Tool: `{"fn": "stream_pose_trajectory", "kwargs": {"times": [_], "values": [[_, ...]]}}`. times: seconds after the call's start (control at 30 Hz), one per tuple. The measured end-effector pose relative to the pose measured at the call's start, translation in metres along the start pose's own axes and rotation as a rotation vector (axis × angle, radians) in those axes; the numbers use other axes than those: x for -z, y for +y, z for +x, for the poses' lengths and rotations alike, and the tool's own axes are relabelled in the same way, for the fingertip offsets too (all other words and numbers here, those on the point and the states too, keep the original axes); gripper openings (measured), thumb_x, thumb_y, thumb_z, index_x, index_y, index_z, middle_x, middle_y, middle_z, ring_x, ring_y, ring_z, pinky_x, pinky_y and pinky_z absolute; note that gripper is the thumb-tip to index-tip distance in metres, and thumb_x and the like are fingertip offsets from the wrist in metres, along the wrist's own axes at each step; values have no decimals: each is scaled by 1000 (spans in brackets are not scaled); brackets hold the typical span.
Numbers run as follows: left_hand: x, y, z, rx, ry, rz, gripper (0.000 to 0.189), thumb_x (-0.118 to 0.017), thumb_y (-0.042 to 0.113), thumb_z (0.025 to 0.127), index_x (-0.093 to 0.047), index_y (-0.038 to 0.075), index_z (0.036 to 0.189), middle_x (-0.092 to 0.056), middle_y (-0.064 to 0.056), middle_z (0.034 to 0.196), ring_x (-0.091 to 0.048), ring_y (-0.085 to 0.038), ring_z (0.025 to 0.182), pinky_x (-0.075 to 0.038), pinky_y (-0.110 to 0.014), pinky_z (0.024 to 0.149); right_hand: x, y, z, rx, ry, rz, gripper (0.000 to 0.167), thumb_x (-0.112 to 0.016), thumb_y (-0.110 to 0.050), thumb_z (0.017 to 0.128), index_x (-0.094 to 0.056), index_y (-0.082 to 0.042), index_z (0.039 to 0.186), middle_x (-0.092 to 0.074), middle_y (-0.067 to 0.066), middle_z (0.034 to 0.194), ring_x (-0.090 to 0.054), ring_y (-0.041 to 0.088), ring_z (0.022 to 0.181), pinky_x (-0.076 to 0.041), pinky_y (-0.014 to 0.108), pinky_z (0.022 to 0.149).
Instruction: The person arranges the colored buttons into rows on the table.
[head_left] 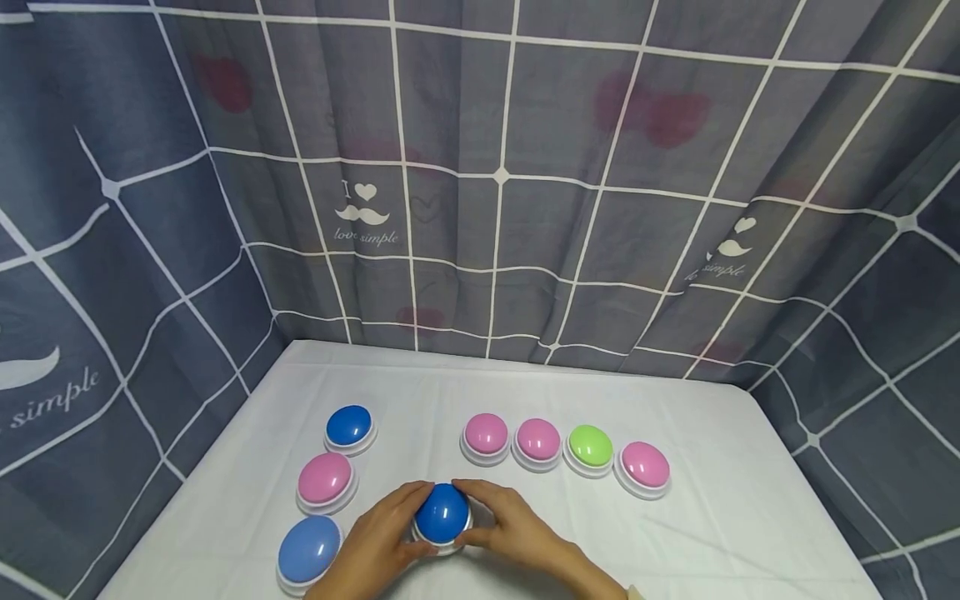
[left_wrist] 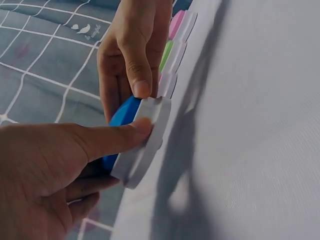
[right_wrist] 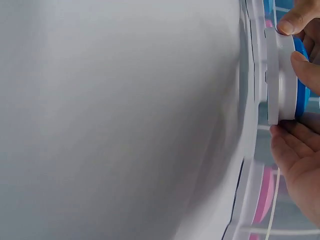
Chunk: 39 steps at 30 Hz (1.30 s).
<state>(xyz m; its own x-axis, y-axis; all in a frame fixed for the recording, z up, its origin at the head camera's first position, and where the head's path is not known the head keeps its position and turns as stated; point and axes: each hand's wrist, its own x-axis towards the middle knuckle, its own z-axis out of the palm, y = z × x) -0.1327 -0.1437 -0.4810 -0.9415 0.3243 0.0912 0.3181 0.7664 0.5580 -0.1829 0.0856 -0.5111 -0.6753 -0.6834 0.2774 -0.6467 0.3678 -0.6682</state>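
Centrally, hands (head_left: 384, 529) gripping blue button (head_left: 442, 514), "love simple" curtain (head_left: 366, 237)

White cloth (head_left: 720, 533) covered the desk (head_left: 420, 371), and there sat the green button (head_left: 591, 446)! A pink button (head_left: 537, 439) stood just left of it, another pink button (head_left: 486, 434) beyond, a third pink button (head_left: 646, 464) just right; well left of it came a deep blue button (head_left: 349, 426), a fourth pink button (head_left: 326, 477), a paler blue button (head_left: 308, 549)!

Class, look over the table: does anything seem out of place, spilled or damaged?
Nothing looks spilled or damaged; only the green button stands out, the odd colour between pink buttons on the right.
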Motion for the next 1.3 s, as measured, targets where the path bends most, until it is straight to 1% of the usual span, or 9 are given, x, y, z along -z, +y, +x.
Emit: {"fn": "stream_pose_trajectory", "kwargs": {"times": [0.13,0.17,0.3,0.4,0.6,0.77,1.0,1.17,1.3], "values": [[-12,-2,15,-124,83,4,71,-87,21,75,-57,2,135,-59,-10,134,-57,-31,122,-47,-50,99,10,11,-5,-43,41,-14,64,-79,-26,85,-53,-4,140,-60,6,136,-54,22,127,-44,41,105],[-15,-3,19,-143,93,-3,70,-87,21,75,-57,1,135,-59,-10,134,-57,-30,122,-47,-50,99,12,13,-7,-54,49,-16,65,-80,-25,85,-54,-3,139,-60,6,136,-54,22,127,-43,41,106],[-27,-4,35,-215,112,-9,67,-86,18,75,-58,0,133,-60,-10,131,-59,-29,119,-48,-49,98,18,24,-13,-93,78,-38,65,-80,-25,84,-55,-2,138,-60,6,135,-55,23,126,-43,42,106],[-34,-4,45,-245,111,-14,66,-86,15,75,-58,-1,131,-61,-11,129,-59,-30,118,-48,-50,98,22,30,-15,-98,90,-61,64,-80,-24,84,-55,-2,138,-61,6,135,-56,24,125,-43,42,106],[-43,-6,58,-251,84,-63,67,-86,15,75,-57,0,134,-60,-12,131,-58,-30,120,-46,-50,100,27,36,-16,-114,84,-110,63,-80,-22,84,-55,-1,137,-62,7,133,-56,25,124,-43,43,105],[-43,-7,64,-271,77,-90,67,-86,14,75,-57,0,133,-60,-12,130,-58,-30,120,-45,-49,102,30,38,-16,-150,87,-106,64,-81,-19,82,-56,-1,137,-62,8,133,-56,26,124,-43,44,105],[-44,-7,64,-281,81,-101,66,-87,14,75,-57,0,133,-60,-12,130,-58,-30,119,-45,-50,101,31,39,-17,-150,92,-103,62,-81,-18,82,-57,-2,136,-63,8,131,-57,26,123,-44,43,105],[-48,-7,63,-291,84,-84,67,-87,17,75,-57,0,133,-60,-11,130,-58,-29,119,-46,-49,101,32,39,-20,-153,87,-104,62,-81,-18,82,-57,-2,136,-62,8,132,-57,26,123,-44,44,105],[-49,-8,61,-279,84,-83,69,-86,19,76,-56,0,135,-59,-10,130,-57,-29,120,-45,-49,101,32,38,-19,-152,72,-101,62,-81,-20,83,-57,-2,137,-62,7,133,-57,26,124,-43,44,105]]}}
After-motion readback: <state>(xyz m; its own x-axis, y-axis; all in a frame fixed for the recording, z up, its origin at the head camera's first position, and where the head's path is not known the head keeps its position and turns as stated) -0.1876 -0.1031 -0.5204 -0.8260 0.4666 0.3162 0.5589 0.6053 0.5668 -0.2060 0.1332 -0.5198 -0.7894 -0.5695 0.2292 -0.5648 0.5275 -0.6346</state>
